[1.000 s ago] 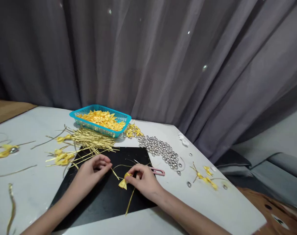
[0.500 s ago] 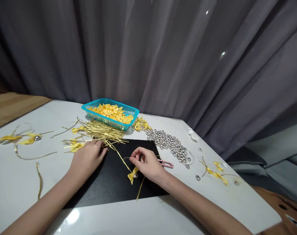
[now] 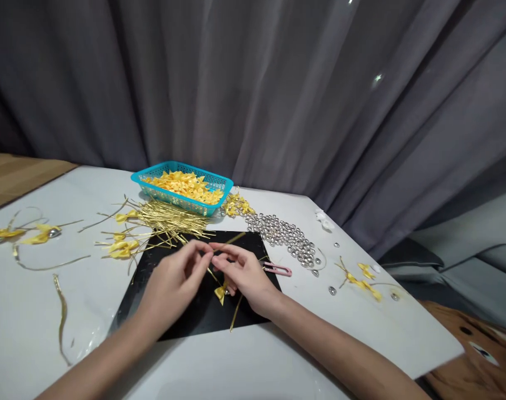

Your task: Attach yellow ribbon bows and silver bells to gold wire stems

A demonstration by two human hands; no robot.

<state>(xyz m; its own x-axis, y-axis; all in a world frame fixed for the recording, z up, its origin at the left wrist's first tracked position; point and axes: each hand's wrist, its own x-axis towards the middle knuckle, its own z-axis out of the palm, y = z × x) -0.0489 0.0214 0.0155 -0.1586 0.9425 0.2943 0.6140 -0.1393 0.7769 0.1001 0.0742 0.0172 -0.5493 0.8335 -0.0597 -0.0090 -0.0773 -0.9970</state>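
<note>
The left forearm and right forearm were bare as far as they showed, slim and smooth in outline, broader at the near end and tapering to narrow wrists at the far end. The left hand and right hand were ungloved, with slender fingers; the nails were too small to make out.

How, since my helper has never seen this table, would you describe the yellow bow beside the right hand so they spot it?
On the white table, find the black mat. Against it, beside the right hand, shows a small yellow bow with a silver bead partly visible. Other yellow bows lie in the blue basket or on white tabletop; only this one shows against black.
</note>
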